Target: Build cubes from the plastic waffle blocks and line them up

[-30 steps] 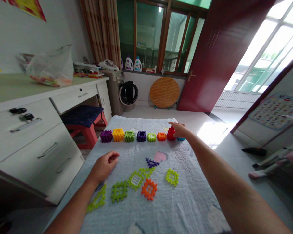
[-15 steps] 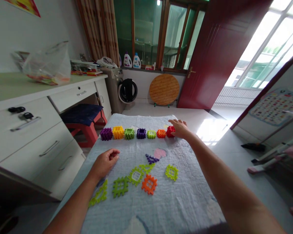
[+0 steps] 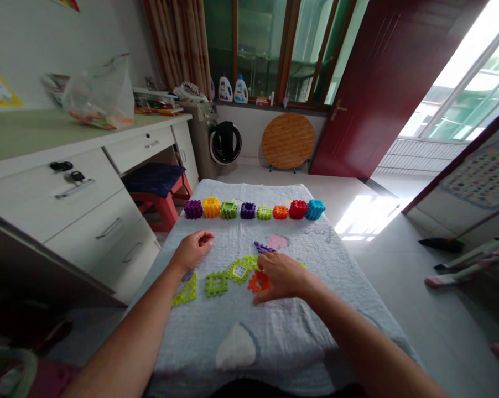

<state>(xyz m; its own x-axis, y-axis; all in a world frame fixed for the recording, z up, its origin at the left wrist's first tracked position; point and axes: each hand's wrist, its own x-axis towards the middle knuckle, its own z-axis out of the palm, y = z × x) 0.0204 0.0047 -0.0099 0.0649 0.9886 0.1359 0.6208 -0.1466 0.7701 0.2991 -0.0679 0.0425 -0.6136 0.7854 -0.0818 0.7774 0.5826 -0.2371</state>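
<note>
On the blue quilt [image 3: 274, 326], my right hand [image 3: 280, 275] lies spread, fingers covering the orange tile [image 3: 256, 283]; nothing gripped.

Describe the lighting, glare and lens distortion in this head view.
Head view: daylight from the windows on the right blows out to white and throws a bright patch on the floor; wide-angle lens bends the red door and desk outward; corners darken; the row of cubes and both hands, left hand and right hand, stay fairly sharp on the evenly lit blue cloth.
</note>
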